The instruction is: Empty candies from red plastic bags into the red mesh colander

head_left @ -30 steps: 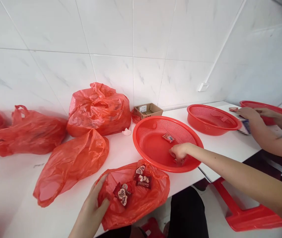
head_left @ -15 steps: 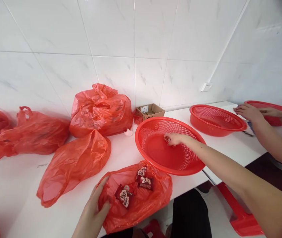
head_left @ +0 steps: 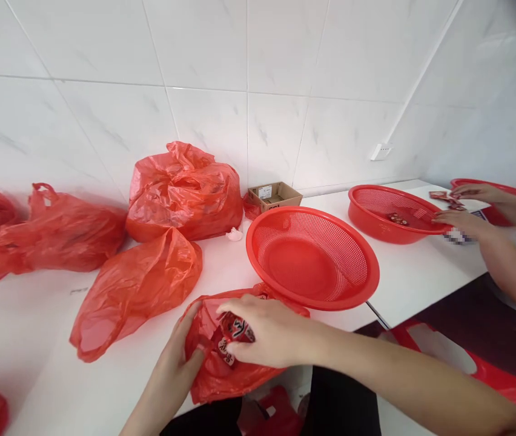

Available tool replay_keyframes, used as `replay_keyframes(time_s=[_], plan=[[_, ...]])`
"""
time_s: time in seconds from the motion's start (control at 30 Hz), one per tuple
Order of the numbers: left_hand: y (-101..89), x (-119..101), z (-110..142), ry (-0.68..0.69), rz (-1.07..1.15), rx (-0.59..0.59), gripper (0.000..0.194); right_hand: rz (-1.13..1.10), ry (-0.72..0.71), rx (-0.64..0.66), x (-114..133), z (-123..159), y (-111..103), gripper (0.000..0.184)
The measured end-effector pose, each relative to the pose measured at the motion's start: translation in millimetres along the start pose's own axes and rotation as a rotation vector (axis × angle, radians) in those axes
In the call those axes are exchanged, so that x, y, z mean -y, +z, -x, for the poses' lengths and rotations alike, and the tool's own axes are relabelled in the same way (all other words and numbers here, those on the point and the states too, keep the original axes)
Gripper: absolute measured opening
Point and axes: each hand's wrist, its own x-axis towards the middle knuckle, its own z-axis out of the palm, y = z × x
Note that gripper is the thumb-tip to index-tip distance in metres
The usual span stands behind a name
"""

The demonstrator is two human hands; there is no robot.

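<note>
While the left hand [head_left: 181,357], thumb and fingers parted, grips the edge of the open red bag [head_left: 235,381], the right hand [head_left: 269,330] pinches a red packet [head_left: 240,329] over its opening. Below the right fingertips, another packet [head_left: 226,352] lies inside. Beyond the right hand sits an empty red basket [head_left: 301,266].

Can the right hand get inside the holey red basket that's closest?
Probably yes. The right hand is close by, and nothing covers the open top of the closest basket. That hand seems to be holding a red packet, though.
</note>
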Motion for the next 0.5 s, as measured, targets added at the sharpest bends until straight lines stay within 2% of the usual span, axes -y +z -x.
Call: replay_keyframes(time_s=[0.07,0.13,0.27,0.33,0.4,0.47,0.5], plan=[[-7.5,-11,-1,0.036,-0.091,0.037,0.068,0.227,0.037,-0.004,-3,0,24,0.062],[-21.8,-18,-4,0.082,-0.248,0.086,0.068,0.39,0.022,0.076,-14,3,28,0.065],[-64.2,-25,-11,0.126,-0.623,0.154,0.052,0.518,-0.016,0.247,-26,24,-2,0.045],[-84.3,-32,-13,0.151,-0.808,0.135,0.043,0.527,0.021,0.314,-22,38,-18,0.036],[-99.2,-42,-13,0.165,-0.971,0.14,0.045,0.55,0.052,0.366,-14,49,-28,0.037],[-109.2,-51,-10,0.184,-1.016,0.174,0.046,0.597,0.063,0.372,-6,55,-32,0.039],[-113.1,-54,-8,0.186,-0.947,0.155,0.042,0.621,0.064,0.362,-4,58,-32,0.038]])
